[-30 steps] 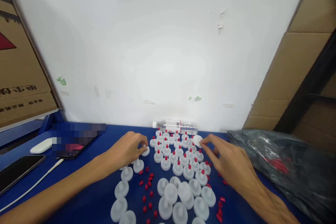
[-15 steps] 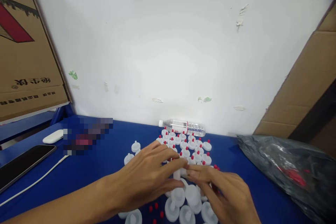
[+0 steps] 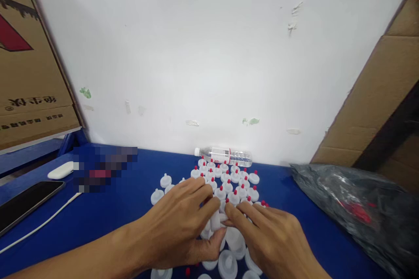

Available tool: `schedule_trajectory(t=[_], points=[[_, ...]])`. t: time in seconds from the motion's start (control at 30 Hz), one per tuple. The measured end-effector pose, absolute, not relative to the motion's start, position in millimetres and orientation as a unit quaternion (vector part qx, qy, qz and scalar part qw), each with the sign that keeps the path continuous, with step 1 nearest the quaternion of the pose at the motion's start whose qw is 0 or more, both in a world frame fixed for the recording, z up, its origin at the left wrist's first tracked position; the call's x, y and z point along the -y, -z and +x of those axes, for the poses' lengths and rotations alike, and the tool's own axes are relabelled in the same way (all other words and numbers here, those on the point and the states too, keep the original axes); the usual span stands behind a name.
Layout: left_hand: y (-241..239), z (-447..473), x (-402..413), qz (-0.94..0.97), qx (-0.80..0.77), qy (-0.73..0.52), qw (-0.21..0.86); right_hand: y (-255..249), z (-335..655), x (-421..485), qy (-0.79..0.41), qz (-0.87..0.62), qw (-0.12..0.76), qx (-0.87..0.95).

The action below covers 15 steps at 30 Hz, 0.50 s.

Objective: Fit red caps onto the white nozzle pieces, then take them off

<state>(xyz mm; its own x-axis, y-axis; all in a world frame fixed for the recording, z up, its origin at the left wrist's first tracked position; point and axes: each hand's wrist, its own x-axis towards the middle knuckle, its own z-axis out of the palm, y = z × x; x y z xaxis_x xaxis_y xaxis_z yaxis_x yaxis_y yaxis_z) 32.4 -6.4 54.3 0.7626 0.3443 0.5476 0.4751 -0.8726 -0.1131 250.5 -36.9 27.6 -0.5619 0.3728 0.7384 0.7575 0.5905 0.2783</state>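
My left hand (image 3: 191, 222) is closed on a white plastic nozzle cap (image 3: 215, 221), gripping its disc edge-on between thumb and fingers. The cap is tilted so its spout points right. At that spout are the fingertips of my right hand (image 3: 273, 235), pinched together; whether a small red tip sits between them is hidden. Below both hands lie several loose white caps (image 3: 228, 264) without red tips. A red tip (image 3: 187, 271) shows at the bottom edge. Beyond my hands stand several white caps with red tips fitted (image 3: 234, 197), spouts up.
A clear water bottle (image 3: 225, 156) lies against the white wall. To the left are a phone (image 3: 29, 205), a white case (image 3: 61, 170) and a cable (image 3: 42, 227). A dark plastic bag (image 3: 360, 213) with red pieces sits right. Bare-spouted caps (image 3: 165, 180) stand left of the group.
The view has shifted slightly. My right hand has turned further over the held cap, its fingers now at the spout. My left hand keeps hold of the cap, its thumb a little lower.
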Motion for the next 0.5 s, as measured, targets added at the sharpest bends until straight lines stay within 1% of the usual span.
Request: schedule_trajectory(t=[0.1, 0.23, 0.3, 0.4, 0.43, 0.5], points=[[-59, 35, 11, -0.934, 0.264, 0.239, -0.015, -34, 252, 39, 0.317, -0.308, 0.339, 0.830], [-73, 35, 15, -0.906, 0.294, 0.203, -0.228, -42, 245, 45, 0.325, -0.281, 0.345, 0.834], [-79, 31, 10, -0.881, 0.282, 0.153, -0.348, -43, 245, 47, 0.320, -0.278, 0.348, 0.836], [-83, 21, -9, -0.804, 0.216, 0.080, -0.547, -44, 268, 40, 0.317, -0.281, 0.381, 0.822], [-83, 18, -16, -0.772, 0.197, 0.092, -0.597, -44, 281, 35, 0.321, -0.295, 0.395, 0.809], [-84, 11, -30, -0.714, 0.210, 0.162, -0.648, -43, 313, 23, 0.342, -0.401, 0.372, 0.764]])
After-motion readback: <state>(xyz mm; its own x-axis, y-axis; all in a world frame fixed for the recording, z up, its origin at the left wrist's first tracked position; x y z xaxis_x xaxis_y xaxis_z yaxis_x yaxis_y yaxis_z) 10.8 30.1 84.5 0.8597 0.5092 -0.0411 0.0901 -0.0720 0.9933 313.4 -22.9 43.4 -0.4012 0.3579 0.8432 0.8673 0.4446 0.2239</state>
